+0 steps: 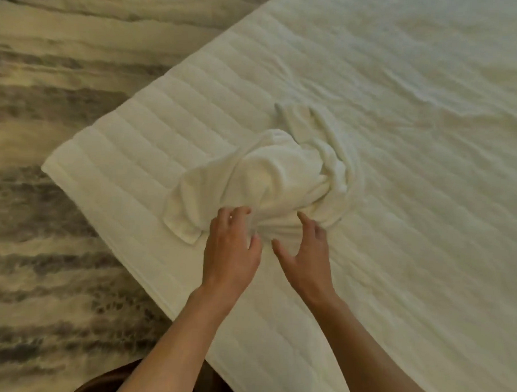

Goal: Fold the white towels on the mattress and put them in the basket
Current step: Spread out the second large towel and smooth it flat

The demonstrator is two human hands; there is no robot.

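- White towel (267, 178) lies crumpled near the mattress (404, 83) corner, unfolded
- Left hand (231, 245) bends its fingers onto the towel's bunched near edge; whether it pinches, I cannot tell
- Right hand (305, 254) is spread and relaxed, fingertips at the same edge
- Folding seems barely begun; no basket or folded towels show, so nearly all remains
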